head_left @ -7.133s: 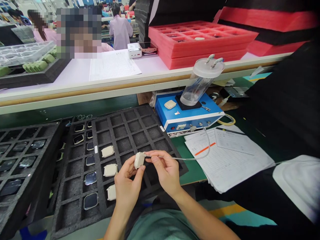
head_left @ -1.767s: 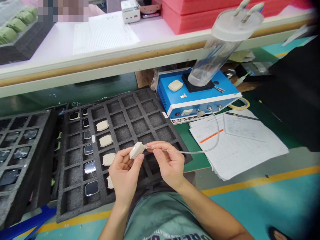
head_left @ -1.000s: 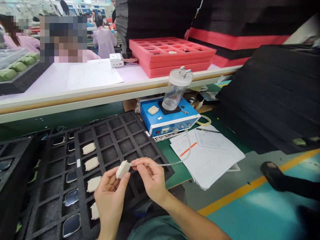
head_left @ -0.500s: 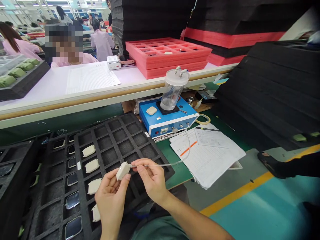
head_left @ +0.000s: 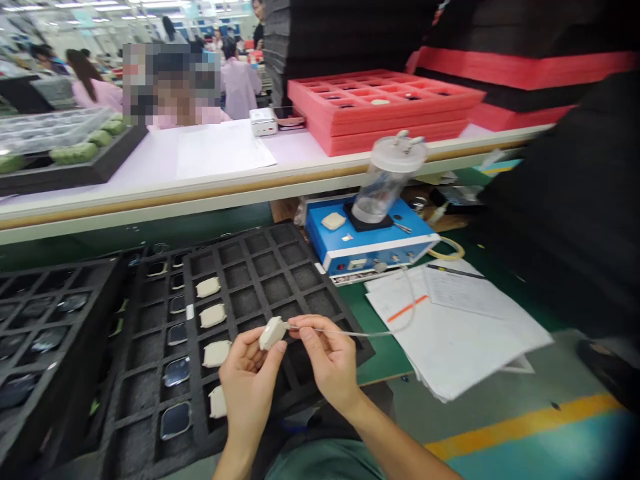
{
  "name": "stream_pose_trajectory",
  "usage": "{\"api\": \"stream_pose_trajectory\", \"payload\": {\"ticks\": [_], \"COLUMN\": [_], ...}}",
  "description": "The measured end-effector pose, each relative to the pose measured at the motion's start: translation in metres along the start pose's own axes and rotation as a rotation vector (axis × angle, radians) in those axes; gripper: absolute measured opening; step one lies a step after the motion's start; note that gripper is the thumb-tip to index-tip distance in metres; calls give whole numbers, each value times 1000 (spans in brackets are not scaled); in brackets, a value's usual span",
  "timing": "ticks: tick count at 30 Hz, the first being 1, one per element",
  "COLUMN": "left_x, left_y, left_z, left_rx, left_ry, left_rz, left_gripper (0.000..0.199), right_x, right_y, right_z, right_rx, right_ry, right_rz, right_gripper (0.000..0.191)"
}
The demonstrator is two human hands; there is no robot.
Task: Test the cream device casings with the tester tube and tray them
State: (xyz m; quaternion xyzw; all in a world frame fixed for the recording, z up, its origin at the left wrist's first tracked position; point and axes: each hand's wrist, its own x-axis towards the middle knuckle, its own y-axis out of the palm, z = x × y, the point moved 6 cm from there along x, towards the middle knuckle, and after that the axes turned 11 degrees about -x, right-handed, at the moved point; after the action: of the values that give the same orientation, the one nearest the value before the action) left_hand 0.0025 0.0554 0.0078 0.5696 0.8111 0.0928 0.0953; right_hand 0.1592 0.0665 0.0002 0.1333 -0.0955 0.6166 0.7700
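Note:
My left hand (head_left: pixel 250 380) pinches a cream smartwatch case (head_left: pixel 271 333) between thumb and fingers, tilted on edge above a black foam tray (head_left: pixel 277 289). In my right hand (head_left: pixel 330 360), thumb and fingertips are closed on the end of a thin clear tube (head_left: pixel 370 334). The tube's tip is at the case's right side; whether it touches or enters is too small to tell. From there the tube curves back toward a blue box-shaped machine (head_left: pixel 370 257). Several similar cream cases (head_left: pixel 209 287) lie in the tray's left column.
A clear lidded cylinder (head_left: pixel 381 190) and another cream case (head_left: pixel 333 221) sit on the machine. Papers (head_left: pixel 450 340) lie to its right. More trays with dark-screened watches (head_left: pixel 176 420) are at left. A shelf (head_left: pixel 200 190) above carries red foam trays (head_left: pixel 380 120). Co-workers sit beyond.
The camera view has turned left, so the scene sits farther right in the picture. Both hands keep the same hold on the watch case and the tube.

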Motion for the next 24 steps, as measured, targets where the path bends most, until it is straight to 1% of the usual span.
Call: {"api": "stream_pose_trajectory", "payload": {"ticks": [3,6,12,19,24], "left_x": [-7,-12,-18,-20,-20], "left_y": [2,3,2,2,2], "left_z": [-1,1,3,3,3], "left_rx": [-16,-41,-84,-94,-94], "left_ry": [-41,-79,-100,-121,-114], "left_rz": [12,23,-7,9,14], "left_gripper": [26,21,22,23,23], "right_x": [-8,-14,-21,-24,-23], "right_y": [-3,-7,-11,-14,-12], "right_z": [0,-6,-16,-20,-19], "right_rx": [-61,-100,-125,-142,-123], "right_ry": [21,55,95,130,140], "right_rz": [-11,-26,-19,-24,-19], "right_gripper": [14,13,17,22,20]}}
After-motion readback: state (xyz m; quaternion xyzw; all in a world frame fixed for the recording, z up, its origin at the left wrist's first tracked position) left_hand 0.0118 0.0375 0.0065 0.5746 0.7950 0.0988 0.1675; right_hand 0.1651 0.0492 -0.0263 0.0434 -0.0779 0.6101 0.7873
